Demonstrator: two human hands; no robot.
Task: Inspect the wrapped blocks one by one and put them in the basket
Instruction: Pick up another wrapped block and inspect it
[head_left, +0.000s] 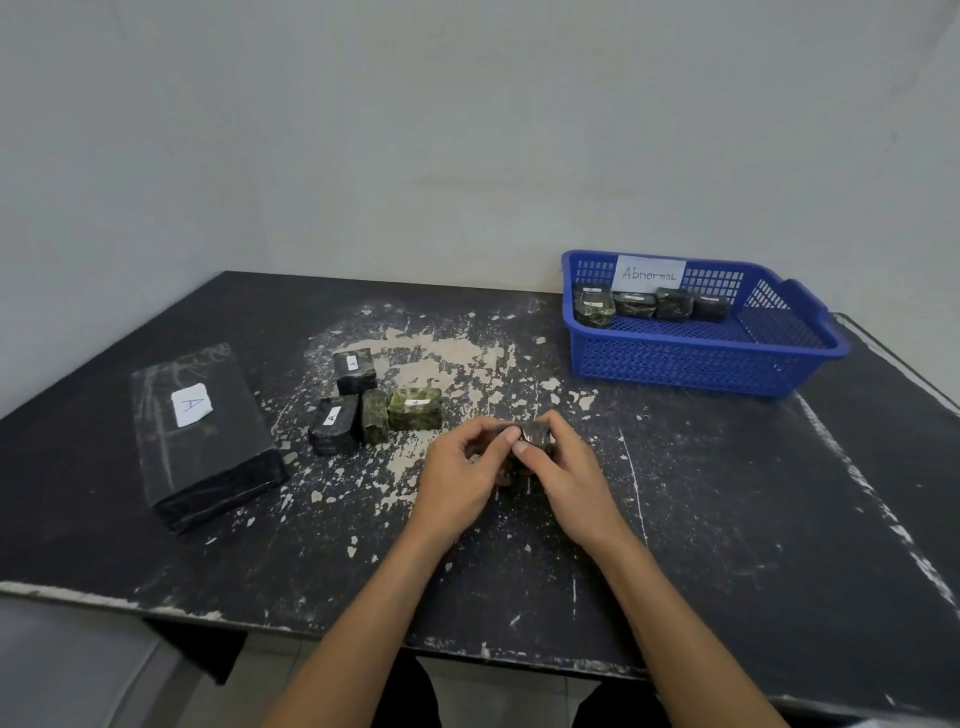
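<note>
My left hand (457, 467) and my right hand (566, 467) together hold one small dark wrapped block (532, 434) just above the table's middle; fingers cover most of it. Several more wrapped blocks lie left of my hands: a black one with a white label (355, 370), another black labelled one (333, 423), a greenish one on end (375, 423) and a greenish one lying flat (414, 409). At the back right stands the blue basket (691, 358), tagged "Abnormal", with several wrapped blocks (636, 304) along its far wall.
A large black wrapped slab (202, 436) with a white "A" label lies at the left. The worn black table (727, 519) meets a pale wall at the back, and its front edge is close to me.
</note>
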